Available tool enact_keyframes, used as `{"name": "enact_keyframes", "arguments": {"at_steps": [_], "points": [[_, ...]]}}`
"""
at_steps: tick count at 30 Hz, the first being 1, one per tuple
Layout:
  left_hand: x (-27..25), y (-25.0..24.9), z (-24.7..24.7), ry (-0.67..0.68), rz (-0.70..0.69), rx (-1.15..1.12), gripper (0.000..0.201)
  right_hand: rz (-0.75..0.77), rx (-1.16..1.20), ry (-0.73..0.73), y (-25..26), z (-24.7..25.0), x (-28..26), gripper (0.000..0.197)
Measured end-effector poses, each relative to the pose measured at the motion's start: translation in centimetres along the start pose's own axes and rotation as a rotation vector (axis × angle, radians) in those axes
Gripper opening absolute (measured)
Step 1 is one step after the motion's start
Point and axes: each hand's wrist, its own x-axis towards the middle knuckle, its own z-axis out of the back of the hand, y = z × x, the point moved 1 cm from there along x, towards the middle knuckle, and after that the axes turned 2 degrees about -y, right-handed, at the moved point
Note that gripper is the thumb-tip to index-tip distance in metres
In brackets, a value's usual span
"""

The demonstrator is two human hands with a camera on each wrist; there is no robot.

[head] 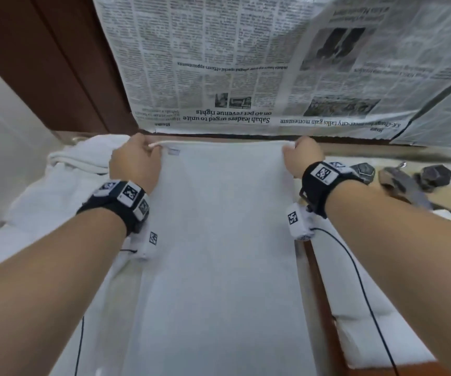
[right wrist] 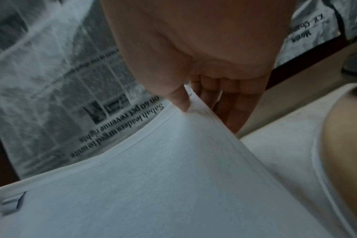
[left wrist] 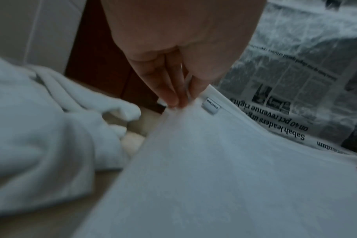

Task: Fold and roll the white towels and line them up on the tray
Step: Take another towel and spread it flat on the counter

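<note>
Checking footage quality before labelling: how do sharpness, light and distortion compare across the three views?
Head view: bright, fairly sharp, wide-angle bending of the printed newspaper sheets. Left wrist view: dim and bluish, soft; the small label on the flat white towel stays readable. Right wrist view: dim, newsprint streaked by motion blur, right hand softly focused.

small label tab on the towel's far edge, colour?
White, with tiny dark lettering, on the small sewn label tab of the white towel. Clearest in the left wrist view.

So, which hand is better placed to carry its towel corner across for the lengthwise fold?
Probably the left hand: it pinches the labelled corner of the towel. The right hand pinches its corner beside the tray, a steady anchor.
</note>
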Motion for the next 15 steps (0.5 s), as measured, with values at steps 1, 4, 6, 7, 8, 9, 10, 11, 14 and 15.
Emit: {"name": "enact_keyframes", "arguments": {"at_steps": [1,4,6,7,8,9,10,11,14,15], "points": [[-0.3,0.0,-1.1,0.028,0.021,-0.023,0.015,-0.023,-0.009,0.012,-0.2,-0.8,0.6,0.041],[-3.4,-0.9,-4.2,0.121,0.08,-0.092,0.034,-0.072,-0.028,0.115,-1.0,-2.6,2.3,0.033],[-7.6,-2.6,-6.0,0.28,0.084,-0.132,0.026,-0.108,-0.123,0.21,-1.2,-3.1,2.4,0.026],[-10.3,-3.6,-6.9,0.387,0.072,-0.133,0.019,-0.121,-0.189,0.25,-1.2,-3.3,2.3,0.027],[-13.0,-4.6,-7.7,0.488,0.052,-0.12,0.019,-0.121,-0.237,0.281,-1.2,-3.5,2.3,0.03],[-15.6,-5.5,-8.4,0.578,0.033,-0.106,0.022,-0.121,-0.28,0.308,-1.1,-3.7,2.2,0.034],[-17.9,-6.3,-9.1,0.656,0.014,-0.097,0.025,-0.116,-0.317,0.316,-1.1,-4.0,2.3,0.036],[-19.8,-7.1,-9.8,0.721,-0.009,-0.09,0.027,-0.123,-0.338,0.311,-1.2,-4.1,2.4,0.038],[-23.8,-8.8,-10.6,0.83,-0.082,-0.034,0.032,-0.11,-0.303,0.28,-1.4,-3.9,2.6,0.031],[-24.5,-9.1,-10.7,0.836,-0.09,-0.015,0.034,-0.115,-0.226,0.273,-1.5,-3.6,2.5,0.026]]}}
